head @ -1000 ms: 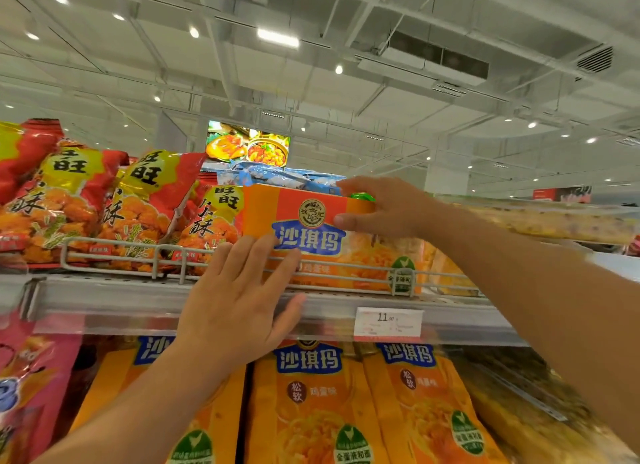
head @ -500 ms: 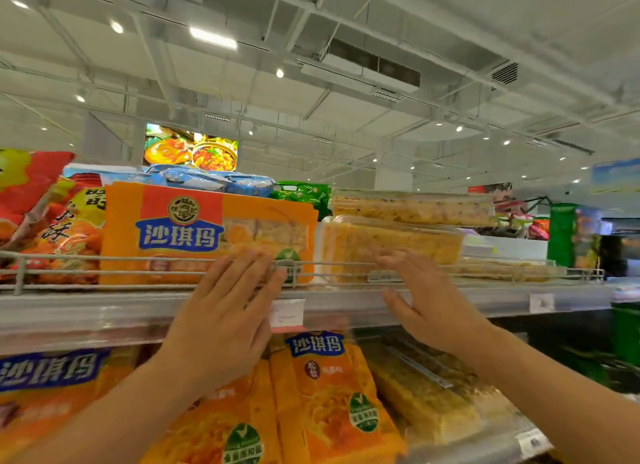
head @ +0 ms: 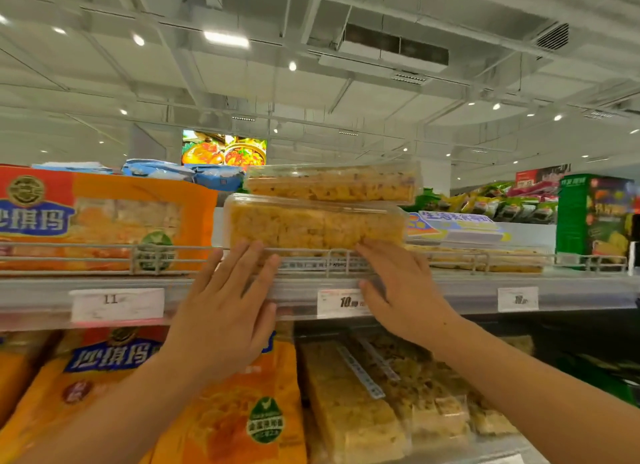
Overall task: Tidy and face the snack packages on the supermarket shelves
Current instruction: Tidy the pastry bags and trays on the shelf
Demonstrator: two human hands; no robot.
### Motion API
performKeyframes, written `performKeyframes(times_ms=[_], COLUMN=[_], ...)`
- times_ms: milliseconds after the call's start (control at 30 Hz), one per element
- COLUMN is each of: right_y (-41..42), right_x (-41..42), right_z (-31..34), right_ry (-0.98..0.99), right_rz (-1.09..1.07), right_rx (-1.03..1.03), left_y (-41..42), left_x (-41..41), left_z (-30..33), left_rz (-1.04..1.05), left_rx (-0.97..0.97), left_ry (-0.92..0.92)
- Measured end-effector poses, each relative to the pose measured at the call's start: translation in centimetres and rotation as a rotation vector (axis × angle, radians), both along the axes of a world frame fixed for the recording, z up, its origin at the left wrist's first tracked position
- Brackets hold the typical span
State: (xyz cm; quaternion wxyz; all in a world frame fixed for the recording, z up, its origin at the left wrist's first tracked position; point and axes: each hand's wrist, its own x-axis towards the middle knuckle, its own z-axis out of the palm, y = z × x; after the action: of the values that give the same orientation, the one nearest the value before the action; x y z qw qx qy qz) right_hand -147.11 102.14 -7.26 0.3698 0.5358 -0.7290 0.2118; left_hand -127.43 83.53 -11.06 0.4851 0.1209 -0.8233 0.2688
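Left hand: we are reaching our left hand point(head: 221, 311) up to the top shelf, fingers straight and spread, holding nothing; the fingertips point(head: 254, 252) are meeting the wire guard rail point(head: 104, 255) just under the lower clear tray.
Right hand: our right hand point(head: 403, 290) is reaching in the same way, fingers extended and gripping nothing, its fingertips point(head: 367, 249) lying at the tray's lower right corner.
Between our hands: the lower clear tray of yellow sachima point(head: 311, 224) is sitting on the top shelf behind the rail, long side facing us.
Above our hands: a second clear tray point(head: 332, 183) is lying on the first, looking shifted a little toward our right hand.
Beyond our left hand: the orange sachima bag point(head: 107, 217) is standing upright with its front to the aisle, so we are judging it as faced.
Beyond our right hand: a flat tray point(head: 485, 259) is lying low behind the rail, with a white-and-blue pack point(head: 457, 226) on it; we are judging these as untidied.
Below our hands: past the price tags point(head: 117, 304), orange bags point(head: 242, 394) and cellophane-wrapped sachima bars point(head: 363, 411) are leaning outward.
Progress: we are judging the task as partly done; squaring the tray stack is the step in hand, and the right-hand stretch and lower shelf are waiting.
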Motion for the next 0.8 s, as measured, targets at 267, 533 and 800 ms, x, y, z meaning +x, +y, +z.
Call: performKeyframes(times_ms=[267, 533, 800], right_y=[-0.6, -0.3, 5.8], right_x=[-0.9, -0.7, -5.8], right_z=[-1.4, -1.3, -0.8], right_ry=[0.046, 0.045, -0.018], right_rz=[0.071, 0.083, -0.058], right_rx=[-0.129, -0.103, -0.076], left_y=[1.9, 4.1, 9.3], left_x=[-2.1, -6.4, -12.6], left_z=[0.9, 0.9, 2.1], left_rz=[0.029, -0.133, -0.248], left_rx=[-0.015, -0.093, -0.086], left_ry=[-0.009, -0.038, -0.041])
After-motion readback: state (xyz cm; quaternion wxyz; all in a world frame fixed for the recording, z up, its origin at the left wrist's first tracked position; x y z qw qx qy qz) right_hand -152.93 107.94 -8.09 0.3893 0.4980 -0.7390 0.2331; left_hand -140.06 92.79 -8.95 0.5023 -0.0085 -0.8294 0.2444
